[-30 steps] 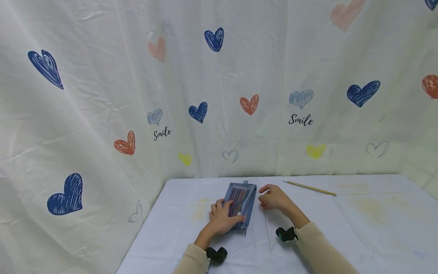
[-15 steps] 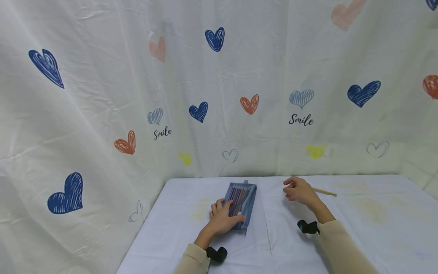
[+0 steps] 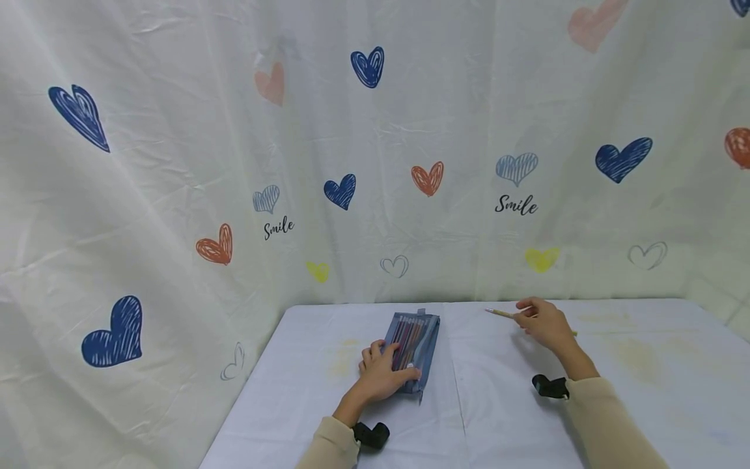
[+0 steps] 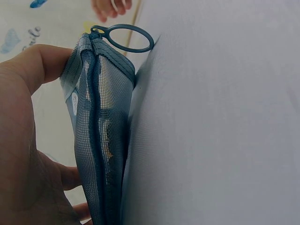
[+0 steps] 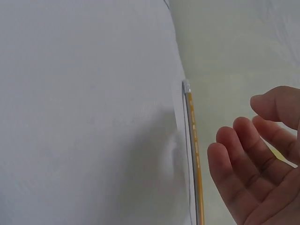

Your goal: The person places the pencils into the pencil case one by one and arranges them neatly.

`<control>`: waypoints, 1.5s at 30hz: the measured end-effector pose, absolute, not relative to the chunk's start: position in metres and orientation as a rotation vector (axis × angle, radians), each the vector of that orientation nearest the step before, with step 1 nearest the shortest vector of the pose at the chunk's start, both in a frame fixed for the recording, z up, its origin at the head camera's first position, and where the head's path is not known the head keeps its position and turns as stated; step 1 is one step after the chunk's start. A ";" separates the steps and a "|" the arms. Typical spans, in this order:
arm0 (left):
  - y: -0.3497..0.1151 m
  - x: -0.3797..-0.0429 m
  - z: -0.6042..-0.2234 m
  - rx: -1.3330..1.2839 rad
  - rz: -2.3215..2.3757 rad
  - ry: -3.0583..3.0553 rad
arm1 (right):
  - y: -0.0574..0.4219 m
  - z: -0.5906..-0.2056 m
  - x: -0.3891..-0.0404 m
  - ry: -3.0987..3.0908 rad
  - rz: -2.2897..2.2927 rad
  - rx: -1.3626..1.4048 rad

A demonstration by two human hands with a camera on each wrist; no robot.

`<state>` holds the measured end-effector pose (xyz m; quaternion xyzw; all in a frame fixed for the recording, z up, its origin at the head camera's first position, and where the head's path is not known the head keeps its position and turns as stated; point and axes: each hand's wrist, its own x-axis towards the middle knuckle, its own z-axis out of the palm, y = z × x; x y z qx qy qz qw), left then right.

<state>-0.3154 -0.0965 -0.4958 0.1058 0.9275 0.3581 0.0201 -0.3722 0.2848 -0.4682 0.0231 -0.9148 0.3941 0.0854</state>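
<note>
A blue mesh pencil case (image 3: pixel 417 345) with colored pencils inside lies on the white table. My left hand (image 3: pixel 379 376) grips its left near part, with the thumb across the near end and the fingers along the left side. In the left wrist view, the zipper and ring pull (image 4: pixel 131 38) of the pencil case show by the thumb. A yellow pencil (image 3: pixel 500 312) with a pale end lies near the table's back edge. My right hand (image 3: pixel 545 324) hovers over its middle, hiding that stretch in the head view. The right wrist view shows loosely bent fingers beside the pencil, holding nothing.
A white cloth covers the table (image 3: pixel 480 404), with faint yellowish stains at the right. Behind it hangs a white curtain (image 3: pixel 457 104) printed with hearts. A small black device is strapped to each wrist.
My right hand has moved right, from beside the pencil case to over the yellow pencil. My left hand and the pencil case have stayed where they were.
</note>
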 end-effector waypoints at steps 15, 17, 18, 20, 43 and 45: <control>-0.096 -0.315 -0.497 0.321 1.109 2.874 | 0.310 -0.470 -0.370 -2.806 0.872 0.157; -0.096 -0.315 -0.498 0.317 1.101 2.876 | 0.312 -0.470 -0.371 -2.819 0.857 0.171; -0.095 -0.315 -0.499 0.317 1.098 2.877 | 0.313 -0.470 -0.371 -2.824 0.850 0.179; -0.095 -0.316 -0.499 0.315 1.092 2.879 | 0.315 -0.470 -0.372 -2.843 0.835 0.200; -0.096 -0.318 -0.501 0.336 1.105 2.891 | 0.316 -0.474 -0.378 -3.009 0.803 0.195; -0.096 -0.318 -0.502 0.333 1.111 2.888 | 0.316 -0.475 -0.379 -3.015 0.788 0.205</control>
